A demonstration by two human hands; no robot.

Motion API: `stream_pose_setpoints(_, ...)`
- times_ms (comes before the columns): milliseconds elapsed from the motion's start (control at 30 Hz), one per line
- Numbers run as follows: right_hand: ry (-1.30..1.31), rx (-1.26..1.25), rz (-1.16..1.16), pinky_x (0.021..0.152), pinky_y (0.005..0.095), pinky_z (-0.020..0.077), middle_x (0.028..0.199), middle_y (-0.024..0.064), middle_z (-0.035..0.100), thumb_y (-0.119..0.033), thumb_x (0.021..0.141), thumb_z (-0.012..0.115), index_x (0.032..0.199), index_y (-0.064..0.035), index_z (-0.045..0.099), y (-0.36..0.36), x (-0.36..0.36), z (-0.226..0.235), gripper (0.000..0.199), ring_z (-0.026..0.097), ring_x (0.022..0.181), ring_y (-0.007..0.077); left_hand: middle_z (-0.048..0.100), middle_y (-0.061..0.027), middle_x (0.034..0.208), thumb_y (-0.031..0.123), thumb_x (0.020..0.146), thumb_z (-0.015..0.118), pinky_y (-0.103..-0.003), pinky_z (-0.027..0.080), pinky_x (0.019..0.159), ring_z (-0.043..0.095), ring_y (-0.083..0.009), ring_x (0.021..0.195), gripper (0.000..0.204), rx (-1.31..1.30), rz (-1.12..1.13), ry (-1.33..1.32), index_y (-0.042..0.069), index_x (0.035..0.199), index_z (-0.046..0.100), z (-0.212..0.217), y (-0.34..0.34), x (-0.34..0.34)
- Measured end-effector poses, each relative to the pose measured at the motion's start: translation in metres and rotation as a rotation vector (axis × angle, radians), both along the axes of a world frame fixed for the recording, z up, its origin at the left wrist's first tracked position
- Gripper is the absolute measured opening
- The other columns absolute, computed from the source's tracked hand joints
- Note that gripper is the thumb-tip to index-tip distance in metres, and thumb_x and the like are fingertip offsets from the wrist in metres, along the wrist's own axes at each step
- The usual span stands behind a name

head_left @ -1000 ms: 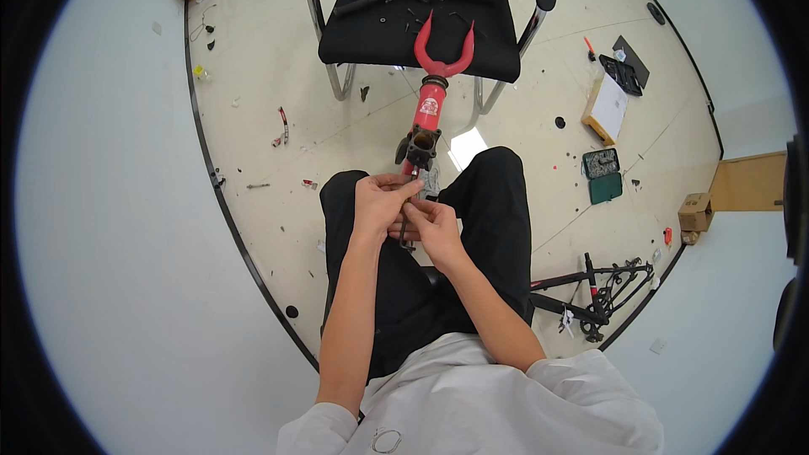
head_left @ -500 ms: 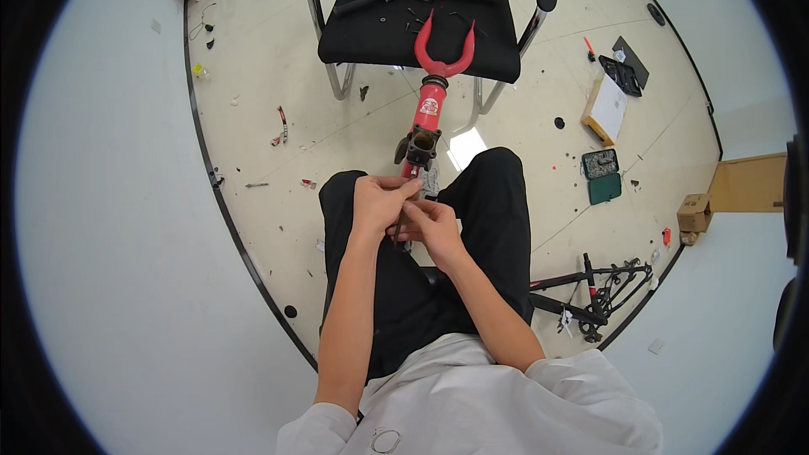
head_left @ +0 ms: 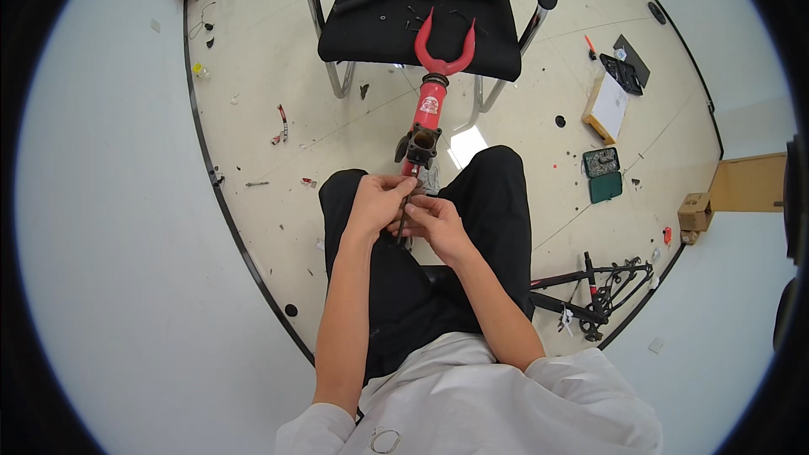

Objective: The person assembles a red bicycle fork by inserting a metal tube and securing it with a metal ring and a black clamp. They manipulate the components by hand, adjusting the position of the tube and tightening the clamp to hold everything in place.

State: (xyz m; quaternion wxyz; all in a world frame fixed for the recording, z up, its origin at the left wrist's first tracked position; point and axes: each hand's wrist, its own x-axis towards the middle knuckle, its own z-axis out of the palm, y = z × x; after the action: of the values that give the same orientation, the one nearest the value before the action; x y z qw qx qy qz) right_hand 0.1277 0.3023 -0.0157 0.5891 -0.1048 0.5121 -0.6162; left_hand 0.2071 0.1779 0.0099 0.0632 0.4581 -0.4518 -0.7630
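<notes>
Near the frame's centre, you are pinching a thin black tool [head_left: 403,217] between your left hand [head_left: 377,202] and right hand [head_left: 438,227], just below the red fork [head_left: 430,105], whose stem could slip sideways

The thin dark tool [head_left: 403,217] pinched between the left hand [head_left: 377,202] and the right hand [head_left: 436,227] is mostly covered by the fingers, and it is too small to tell what kind it is. The lower end of the red bike frame [head_left: 428,109] disappears behind both hands, and the small parts [head_left: 421,13] scattered on the black chair [head_left: 371,25] are too tiny to identify. The chair's back is cut off by the top edge.
</notes>
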Motion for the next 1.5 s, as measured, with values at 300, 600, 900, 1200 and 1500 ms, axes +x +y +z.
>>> stream_pose_setpoints(300, 0.046, 0.124, -0.029, 0.065, 0.0275, 0.059, 0.088, 0.0133, 0.07, -0.014, 0.09, 0.068, 0.099, 0.0068, 0.064, -0.001, 0.002, 0.008, 0.023, 0.071, 0.073, 0.0205, 0.066, -0.0089, 0.068, 0.007, 0.075, 0.08, -0.026, 0.046, 0.051, 0.059, -0.0123, 0.057, 0.022, -0.273, 0.059, -0.003, -0.009, 0.087, 0.07, -0.019, 0.003, -0.004)
stream_pose_setpoints(600, -0.055, 0.023, -0.038, 0.069, 0.0302, 0.0594, 0.091, 0.0148, 0.07, -0.01, 0.091, 0.065, 0.102, 0.0071, 0.064, 0.002, -0.005, -0.002, 0.021, 0.071, 0.077, 0.0231, 0.066, -0.0061, 0.073, 0.019, 0.087, 0.072, -0.024, 0.044, 0.051, 0.056, -0.0091, 0.056, 0.024, 0.034, -0.016, 0.086, -0.005, 0.088, 0.07, -0.015, -0.002, 0.007)
stream_pose_setpoints(900, 0.016, 0.094, 0.044, 0.069, 0.0294, 0.0592, 0.089, 0.0148, 0.071, -0.013, 0.092, 0.065, 0.102, 0.0077, 0.066, 0.001, -0.008, 0.01, 0.023, 0.072, 0.079, 0.0221, 0.069, -0.0092, 0.075, 0.013, 0.081, 0.077, -0.026, 0.046, 0.05, 0.059, -0.0108, 0.059, 0.021, -0.172, -0.053, -0.044, -0.007, 0.084, 0.07, -0.007, -0.003, -0.001)
stream_pose_setpoints(1200, 0.006, 0.013, 0.077, 0.07, 0.0285, 0.0584, 0.092, 0.0158, 0.071, -0.014, 0.095, 0.06, 0.104, 0.0109, 0.064, 0.0, -0.012, 0.005, 0.027, 0.072, 0.08, 0.0217, 0.064, -0.0033, 0.068, 0.015, 0.083, 0.075, -0.023, 0.042, 0.048, 0.053, -0.0089, 0.053, 0.024, 0.032, 0.045, 0.084, -0.007, 0.09, 0.07, -0.01, 0.001, 0.004)
stream_pose_setpoints(1500, 0.17, 0.061, 0.15, 0.065, 0.0277, 0.0578, 0.084, 0.0141, 0.071, -0.014, 0.092, 0.066, 0.099, 0.0106, 0.064, -0.001, -0.015, 0.007, 0.026, 0.071, 0.072, 0.0202, 0.069, -0.0106, 0.075, 0.009, 0.079, 0.078, -0.028, 0.051, 0.057, 0.062, -0.0138, 0.063, 0.025, -0.157, 0.065, -0.018, -0.01, 0.092, 0.07, -0.013, 0.005, -0.001)
